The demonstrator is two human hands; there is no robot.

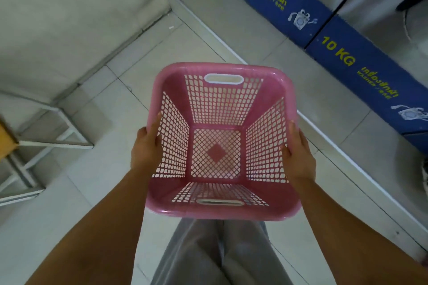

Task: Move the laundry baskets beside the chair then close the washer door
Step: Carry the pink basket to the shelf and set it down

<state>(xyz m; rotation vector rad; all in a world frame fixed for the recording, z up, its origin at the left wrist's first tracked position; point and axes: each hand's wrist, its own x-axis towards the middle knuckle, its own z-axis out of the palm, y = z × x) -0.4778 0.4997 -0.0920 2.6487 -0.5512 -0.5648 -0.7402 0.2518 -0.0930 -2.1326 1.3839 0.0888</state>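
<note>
A pink plastic laundry basket (222,211) with lattice walls and white-edged handle slots is held up in front of me, empty, above the tiled floor. My left hand (146,148) grips its left rim, thumb over the edge. My right hand (298,152) grips the right rim the same way. At the left edge stands the chair (27,146), showing a white metal frame and a corner of a wooden seat. The washers (361,58) run along the right, with blue "10 KG" panels. No washer door can be made out clearly.
A raised tiled step (266,58) runs under the washers from the back corner to the right foreground. Grey walls meet at the far left corner. My grey trouser legs (220,254) show below the basket. A white mesh object (425,176) sits at the right edge.
</note>
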